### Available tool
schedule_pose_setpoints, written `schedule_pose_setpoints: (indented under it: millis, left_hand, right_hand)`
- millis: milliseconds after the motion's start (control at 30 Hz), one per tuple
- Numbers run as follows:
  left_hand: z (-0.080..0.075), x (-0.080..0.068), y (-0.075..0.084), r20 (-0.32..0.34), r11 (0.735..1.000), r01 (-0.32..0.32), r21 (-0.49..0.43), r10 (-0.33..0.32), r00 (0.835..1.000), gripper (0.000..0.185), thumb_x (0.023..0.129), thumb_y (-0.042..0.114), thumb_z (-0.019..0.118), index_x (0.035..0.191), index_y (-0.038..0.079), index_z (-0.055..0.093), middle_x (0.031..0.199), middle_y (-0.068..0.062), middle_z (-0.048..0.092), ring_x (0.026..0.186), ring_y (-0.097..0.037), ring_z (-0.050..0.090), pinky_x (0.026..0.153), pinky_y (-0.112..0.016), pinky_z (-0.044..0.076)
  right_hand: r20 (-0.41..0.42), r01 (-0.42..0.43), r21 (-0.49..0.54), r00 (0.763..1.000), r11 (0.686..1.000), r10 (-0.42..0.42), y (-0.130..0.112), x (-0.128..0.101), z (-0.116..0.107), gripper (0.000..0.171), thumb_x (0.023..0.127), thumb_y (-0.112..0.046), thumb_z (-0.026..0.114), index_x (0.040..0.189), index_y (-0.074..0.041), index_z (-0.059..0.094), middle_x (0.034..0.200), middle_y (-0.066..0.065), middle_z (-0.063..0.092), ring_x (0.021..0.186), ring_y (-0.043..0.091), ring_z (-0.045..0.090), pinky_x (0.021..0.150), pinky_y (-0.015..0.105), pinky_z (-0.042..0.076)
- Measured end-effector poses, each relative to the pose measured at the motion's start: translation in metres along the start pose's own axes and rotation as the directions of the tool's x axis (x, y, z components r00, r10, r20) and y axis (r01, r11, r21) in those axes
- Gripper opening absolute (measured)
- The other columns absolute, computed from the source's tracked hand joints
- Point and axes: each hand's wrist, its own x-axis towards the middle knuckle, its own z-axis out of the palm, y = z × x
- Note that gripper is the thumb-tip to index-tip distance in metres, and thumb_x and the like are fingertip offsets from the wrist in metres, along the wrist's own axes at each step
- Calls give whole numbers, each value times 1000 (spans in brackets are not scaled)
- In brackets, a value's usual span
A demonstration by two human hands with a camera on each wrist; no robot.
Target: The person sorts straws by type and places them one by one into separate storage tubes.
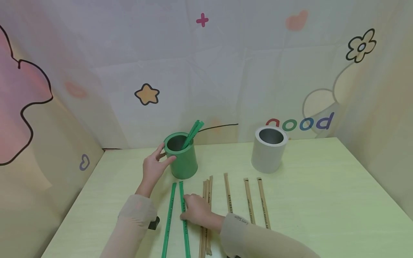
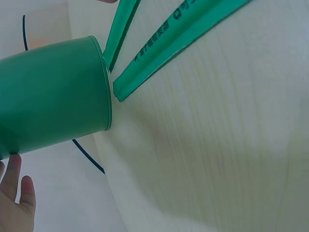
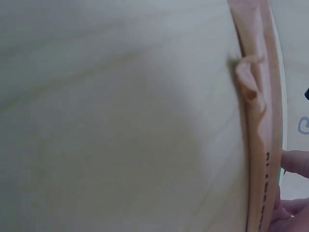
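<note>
A smooth, satin green can (image 1: 184,159) and a matt grey can (image 1: 268,154) stand on a pale wood-grain surface (image 1: 322,200), beside glossy green sleeves (image 1: 169,218) and matt brown paper sleeves (image 1: 248,200).

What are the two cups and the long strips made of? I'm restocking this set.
The green cylindrical cup and the pale grey cylindrical cup look like painted metal: grey, dully shiny insides. The flat green strips and flat tan strips seem paper-wrapped, with printed lettering and creased ends.
</note>
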Motion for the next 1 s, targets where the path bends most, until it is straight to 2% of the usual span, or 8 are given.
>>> schedule_pose_setpoints:
  millis: [67,100,200,500,700,1000]
  left_hand:
    - [0,0,0,-1,1000,5,0,-5,1000,72,72,45,67,135,23,38,136,-3,42,112,-23,53,93,-42,41]
    - [0,0,0,0,1000,8,0,-8,1000,72,72,45,67,135,23,38,136,-3,42,112,-23,53,93,-42,41]
    - [0,-1,0,2,1000,18,-1,-18,1000,73,72,47,66,135,24,37,136,-2,42,113,-22,53,94,-42,41]
    - [0,-1,1,4,1000,26,-7,-26,1000,74,71,48,66,134,25,37,135,-2,43,114,-21,52,91,-41,43]
    - [0,-1,1,4,999,32,-2,-32,999,73,71,48,67,134,25,38,134,-2,45,114,-21,52,89,-41,44]
    - [0,0,1,-1,1000,27,-1,-27,1000,74,71,47,67,134,24,38,135,-2,43,113,-21,53,91,-41,43]
  right_hand:
    - [-7,23,10,1000,1000,-23,2,0,0,22,69,-16,72,77,-4,56,58,-2,45,51,8,35,45,20,32]
    - [-9,31,20,999,999,-31,4,0,0,21,69,-14,71,70,-6,51,54,-3,39,48,7,32,43,19,29]
    - [-19,37,60,999,998,-36,6,0,-1,34,69,-7,68,58,-13,36,48,-6,28,43,6,26,41,17,26]
    - [-43,19,118,999,993,-14,4,1,-4,38,66,5,58,53,-15,28,47,-7,19,41,7,20,38,17,22]
    - [-64,-5,101,998,995,11,-1,-1,-5,35,65,6,58,53,-13,31,49,-5,22,41,7,25,38,18,26]
    - [-63,-65,58,996,996,69,-6,2,-3,35,67,2,61,54,-15,32,50,-5,26,43,8,26,38,19,24]
